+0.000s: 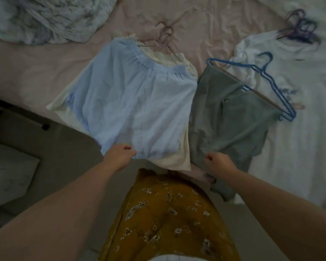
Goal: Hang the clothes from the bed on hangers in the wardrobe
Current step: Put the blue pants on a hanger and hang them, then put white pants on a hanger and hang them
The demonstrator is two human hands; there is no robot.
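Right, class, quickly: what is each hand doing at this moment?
Left hand: gripping the bottom hem of the light blue garment.
Right hand: fingers curled at the grey-green garment; actual grip unclear.

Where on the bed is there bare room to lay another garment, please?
Bare pink sheet lies left of the blue garment, below the crumpled duvet. A smaller patch sits between the two hanger piles. The right side is crowded: grey garment, blue hanger, white shirt.
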